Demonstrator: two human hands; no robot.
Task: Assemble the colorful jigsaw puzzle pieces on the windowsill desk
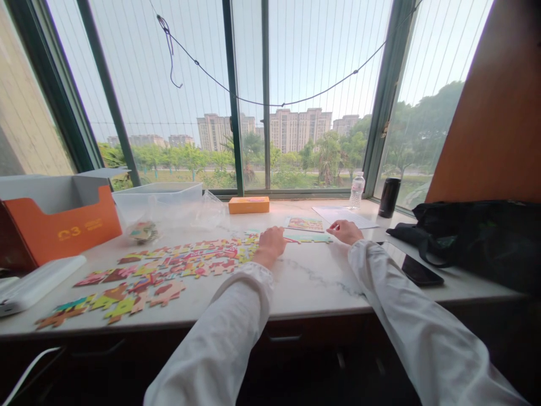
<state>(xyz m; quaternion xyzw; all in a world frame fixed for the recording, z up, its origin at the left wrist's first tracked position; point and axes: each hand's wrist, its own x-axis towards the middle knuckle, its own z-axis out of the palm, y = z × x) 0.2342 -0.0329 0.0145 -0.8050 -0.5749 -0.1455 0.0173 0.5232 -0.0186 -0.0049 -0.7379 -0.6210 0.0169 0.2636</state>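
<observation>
My left hand rests at the right edge of the spread of loose jigsaw pieces, its fingers curled down and closed. Whatever they grip is hidden by the hand. A short row of joined pale green jigsaw pieces runs right from beside those fingers. Near the right end of that row is my right hand, thumb and fingers drawn together in a pinch; anything between them is too small to make out. Just beyond the row lies a small picture card with a colourful print.
Behind the pieces stand an orange box, a clear plastic bin and a bag of pieces. An open orange carton is at left. Right are paper, a bottle, a black tumbler, a phone and a black bag.
</observation>
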